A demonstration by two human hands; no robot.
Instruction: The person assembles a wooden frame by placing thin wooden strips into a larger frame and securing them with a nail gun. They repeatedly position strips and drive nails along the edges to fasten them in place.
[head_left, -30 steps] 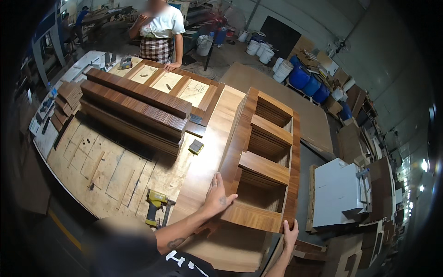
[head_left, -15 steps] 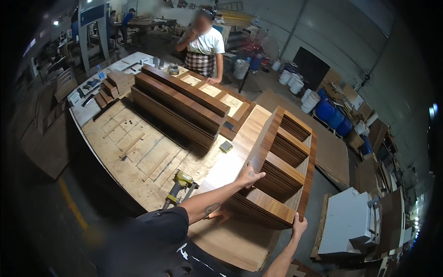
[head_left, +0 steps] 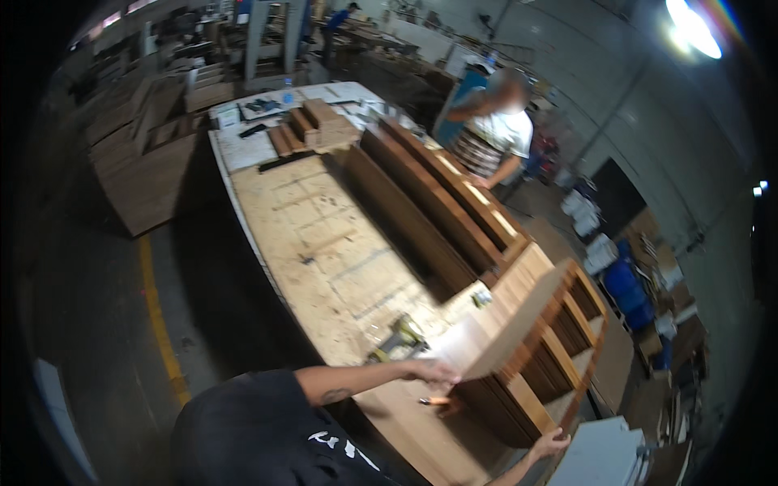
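A stack of brown wood-grain frames [head_left: 541, 354] with pale crosspieces lies at the table's near right end. My right hand [head_left: 551, 444] is closed around its near right corner. At the near left end of its long side board is my left hand [head_left: 432, 372], seeming to touch the edge; its fingers are smeared by motion. A green-and-black nail gun [head_left: 399, 340] lies on the table just beyond my left forearm. Below my left hand shows a small orange-brown shape [head_left: 438, 402] that I cannot make out.
Long brown boards [head_left: 429, 215] stand in rows along the worktable [head_left: 312, 243]. A person in a white top [head_left: 498, 134] stands at the far side, one hand on the boards. Wood blocks [head_left: 304, 130] sit at the far end. Blue drums [head_left: 628, 287] and white panels [head_left: 600, 458] are on the right.
My view has swung left, so the table appears shifted right and down. My left hand has slid from the middle of the frame's side board to its near end. My right hand keeps its corner.
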